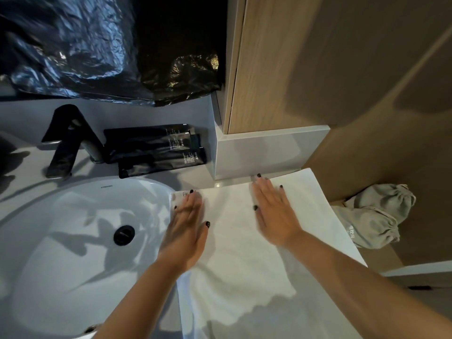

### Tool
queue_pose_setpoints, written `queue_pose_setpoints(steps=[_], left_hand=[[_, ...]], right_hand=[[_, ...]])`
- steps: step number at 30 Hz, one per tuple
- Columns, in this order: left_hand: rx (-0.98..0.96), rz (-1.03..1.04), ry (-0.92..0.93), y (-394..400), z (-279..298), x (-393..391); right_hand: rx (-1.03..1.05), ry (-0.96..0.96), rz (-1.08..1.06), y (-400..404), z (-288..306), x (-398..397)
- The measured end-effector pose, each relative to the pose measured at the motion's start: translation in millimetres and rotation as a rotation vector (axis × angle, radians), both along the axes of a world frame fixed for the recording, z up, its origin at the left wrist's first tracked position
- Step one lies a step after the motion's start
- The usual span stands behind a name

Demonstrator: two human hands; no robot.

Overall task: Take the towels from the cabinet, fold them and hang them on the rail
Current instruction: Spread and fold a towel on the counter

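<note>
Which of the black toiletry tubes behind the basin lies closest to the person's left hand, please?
The front tube, nearest the basin. The others lie behind it towards the wall, farther from the left hand.

Both hands flat on a white towel [247, 241] next to the sink.
Left hand [187, 228] presses the towel's left edge, just beside the sink basin [61, 228]; right hand [274, 211] lies near its far edge, fingers straight. Towel is spread over the surface [24, 182], right side overhanging. Black faucet [66, 140] and black sachets [156, 149] sit behind the basin. Black plastic sheeting [85, 45] above; grey cloth bags [374, 214] on the floor at right.
</note>
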State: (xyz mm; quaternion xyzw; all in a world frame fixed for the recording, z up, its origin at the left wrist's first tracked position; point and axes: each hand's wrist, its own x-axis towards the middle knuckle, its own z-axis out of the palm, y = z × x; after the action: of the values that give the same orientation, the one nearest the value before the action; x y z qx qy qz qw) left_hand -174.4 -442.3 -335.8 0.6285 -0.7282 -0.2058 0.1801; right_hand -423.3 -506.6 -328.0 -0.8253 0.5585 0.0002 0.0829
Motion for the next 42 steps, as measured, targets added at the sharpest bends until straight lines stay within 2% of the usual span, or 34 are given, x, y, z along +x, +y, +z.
queue_pose_setpoints(steps=[3, 5, 9, 13, 16, 19, 23, 31, 37, 39, 42], left_hand=[[0.066, 0.098, -0.069, 12, 1, -3], [0.192, 0.144, -0.099, 8, -2, -1], [0.311, 0.172, 0.024, -3, -3, 9], [0.248, 0.396, 0.255, 20, 19, 4], [0.181, 0.568, 0.443, 63, 29, -8], [0.152, 0.631, 0.568, 112, 25, -20], [0.070, 0.674, 0.612, 161, 28, -41], [0.058, 0.767, 0.579, 242, 33, -87], [0.070, 0.846, 0.506, 274, 36, -113], [0.091, 0.939, 0.603, 274, 40, -115], [0.202, 1.086, 0.853, 274, 42, -113]], right_hand=[[0.029, -0.146, 0.136, 35, -5, 36], [0.050, -0.082, 0.160, 49, -10, 47], [0.050, -0.003, 0.145, 46, -14, 46], [0.099, 0.019, 0.141, 48, -8, 51], [0.127, -0.043, 0.126, 59, 2, 54], [0.141, -0.132, 0.164, 86, 10, 53], [0.174, -0.179, 0.220, 124, 25, 46], [0.262, -0.141, 0.249, 197, 48, 29], [0.163, -0.077, 0.249, 230, 45, 17], [0.166, -0.053, 0.248, 231, 41, 15], [0.244, 0.011, 0.274, 233, 35, 11]])
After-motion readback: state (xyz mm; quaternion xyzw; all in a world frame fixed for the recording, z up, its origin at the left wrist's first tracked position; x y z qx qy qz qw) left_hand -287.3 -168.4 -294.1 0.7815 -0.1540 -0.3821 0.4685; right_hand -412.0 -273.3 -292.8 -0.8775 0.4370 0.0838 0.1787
